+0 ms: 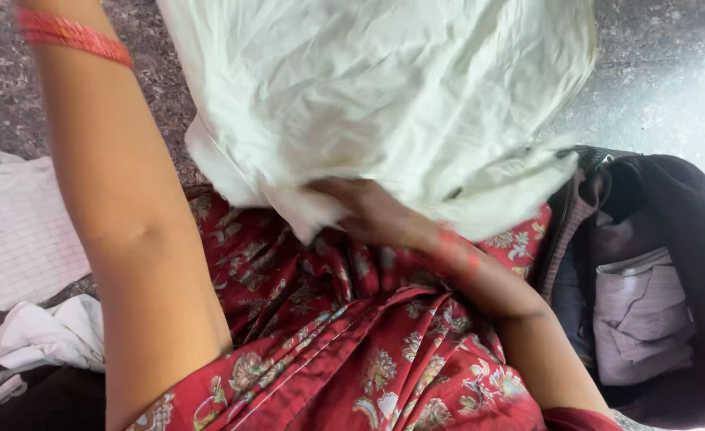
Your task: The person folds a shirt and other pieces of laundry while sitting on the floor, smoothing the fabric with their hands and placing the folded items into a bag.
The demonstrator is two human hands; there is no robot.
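A large pale cream garment [384, 96] hangs in front of me and fills the upper middle of the view. My right hand [368, 211] is tucked under its lower edge, fingers curled into the fabric, with blurred red bangles on the wrist. My left forearm rises along the left side, red bangles near the top. The left hand itself is past the top edge and unseen. Below the garment lies my lap in red floral cloth [352, 351].
A folded white checked cloth [17, 231] and a crumpled white cloth [41, 335] lie on the speckled stone floor [664, 88] at left. At right sits a dark pile of clothes [688, 239] with a folded lilac shirt [640, 319] on it.
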